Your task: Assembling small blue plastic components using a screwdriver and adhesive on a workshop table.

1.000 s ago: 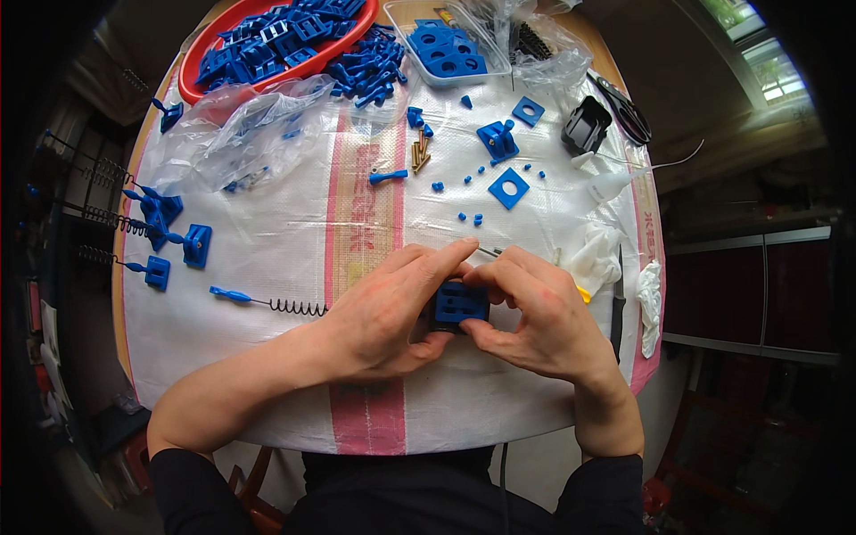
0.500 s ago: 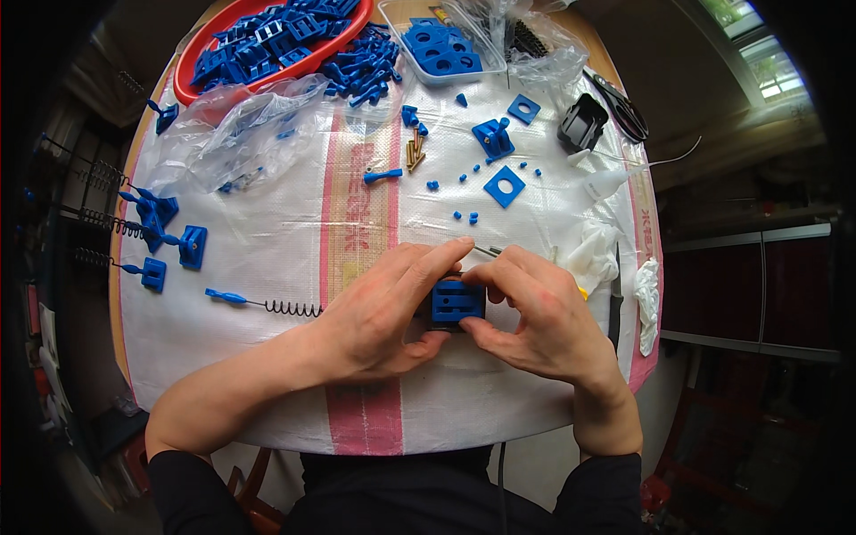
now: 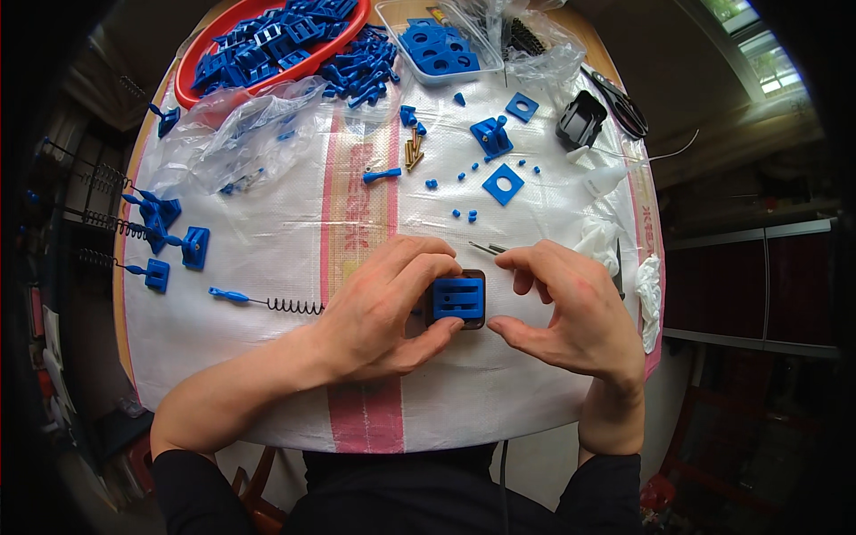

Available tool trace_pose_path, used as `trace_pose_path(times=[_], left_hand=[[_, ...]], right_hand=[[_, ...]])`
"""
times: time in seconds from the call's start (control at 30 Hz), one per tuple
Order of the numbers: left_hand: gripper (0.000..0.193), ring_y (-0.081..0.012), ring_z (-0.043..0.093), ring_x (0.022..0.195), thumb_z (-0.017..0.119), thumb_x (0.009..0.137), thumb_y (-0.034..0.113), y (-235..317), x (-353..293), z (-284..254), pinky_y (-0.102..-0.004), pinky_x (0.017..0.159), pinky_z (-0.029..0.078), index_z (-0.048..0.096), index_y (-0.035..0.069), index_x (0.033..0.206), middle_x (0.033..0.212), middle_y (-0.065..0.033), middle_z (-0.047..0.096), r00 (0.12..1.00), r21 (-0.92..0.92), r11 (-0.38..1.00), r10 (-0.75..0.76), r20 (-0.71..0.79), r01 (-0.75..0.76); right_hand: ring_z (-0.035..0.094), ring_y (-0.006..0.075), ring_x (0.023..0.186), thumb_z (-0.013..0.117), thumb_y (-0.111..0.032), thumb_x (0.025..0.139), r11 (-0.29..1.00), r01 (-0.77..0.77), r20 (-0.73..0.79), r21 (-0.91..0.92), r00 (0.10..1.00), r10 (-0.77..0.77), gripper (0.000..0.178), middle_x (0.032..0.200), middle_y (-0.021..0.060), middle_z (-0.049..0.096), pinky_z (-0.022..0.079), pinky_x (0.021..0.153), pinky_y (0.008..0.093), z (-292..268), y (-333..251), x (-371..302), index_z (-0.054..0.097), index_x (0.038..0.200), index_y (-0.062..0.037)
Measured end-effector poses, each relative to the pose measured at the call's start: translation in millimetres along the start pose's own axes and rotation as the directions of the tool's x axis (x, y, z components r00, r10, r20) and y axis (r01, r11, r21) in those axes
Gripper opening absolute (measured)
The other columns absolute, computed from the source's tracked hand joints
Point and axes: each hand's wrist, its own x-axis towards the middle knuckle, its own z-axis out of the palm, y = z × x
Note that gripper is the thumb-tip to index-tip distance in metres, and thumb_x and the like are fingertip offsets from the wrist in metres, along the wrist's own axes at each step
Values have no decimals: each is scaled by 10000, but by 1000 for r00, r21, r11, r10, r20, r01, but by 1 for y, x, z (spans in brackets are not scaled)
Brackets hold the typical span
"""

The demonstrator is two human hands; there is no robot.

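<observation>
A blue slotted block (image 3: 459, 298) sits in a dark frame-like holder (image 3: 482, 318) on the near middle of the table. My left hand (image 3: 379, 308) holds the holder from its left side, thumb at the near edge and fingers at the far edge. Just to the right, my right hand (image 3: 571, 308) is open, its thumb and forefinger apart with nothing between them. Thin metal tweezers (image 3: 486, 248) lie beyond the holder, close to my right forefinger. Left of my left hand is a dark coil spring (image 3: 294, 306) with a blue tapered piece (image 3: 229, 295) on its end.
Loose blue pegs, brass screws (image 3: 414, 150) and square blue plates with holes (image 3: 503, 185) lie beyond my hands. A red basin (image 3: 185, 82) of blue parts and a clear box (image 3: 492, 69) stand at the back. Scissors (image 3: 624, 109) and a black plastic part (image 3: 580, 123) lie right.
My right hand has let go of the blue block and drawn back to the right, its fingers opening. The left thumb has slid along the holder's near edge.
</observation>
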Motion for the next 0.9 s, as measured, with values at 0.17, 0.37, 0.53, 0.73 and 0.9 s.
trace_pose_path(times=[0.17,0.37,0.53,0.73,0.9], left_hand=[[475,-347,631,1054,829,742,44,-3,1,5,-419,889,527,596,19,1156,1180,-176,619,1000,48,999,-5,31,3],[420,-328,626,1011,815,748,85,-5,1,5,-419,879,518,604,29,1106,1098,-141,626,1000,35,999,-12,15,11],[408,-329,623,1003,803,749,75,-5,-1,2,-418,879,518,604,29,1103,1086,-142,624,1000,37,999,2,22,-3],[477,-332,637,1040,816,721,39,-7,-2,0,-408,893,524,611,12,1151,1143,-157,635,999,6,1000,-25,44,25],[475,-331,636,1041,821,723,36,-6,-1,0,-402,900,525,617,15,1152,1141,-152,633,998,3,999,-36,47,36]], right_hand=[[622,255,766,913,-167,672,997,38,16,-72,999,-37,698,874,73,620,509,696,374,7,4,-1,631,1299,-52],[645,273,797,893,-180,686,994,73,18,-83,997,-71,580,878,81,637,510,716,398,16,8,0,665,1208,-70],[645,268,788,880,-184,695,992,82,10,-92,997,-81,534,861,72,641,500,725,397,18,7,2,672,1176,-80],[646,257,784,883,-193,691,992,70,20,-106,997,-69,540,854,63,643,490,726,383,18,5,2,672,1175,-80],[647,257,786,884,-197,690,991,83,14,-105,997,-82,545,854,60,643,490,730,383,19,6,3,673,1178,-82]])
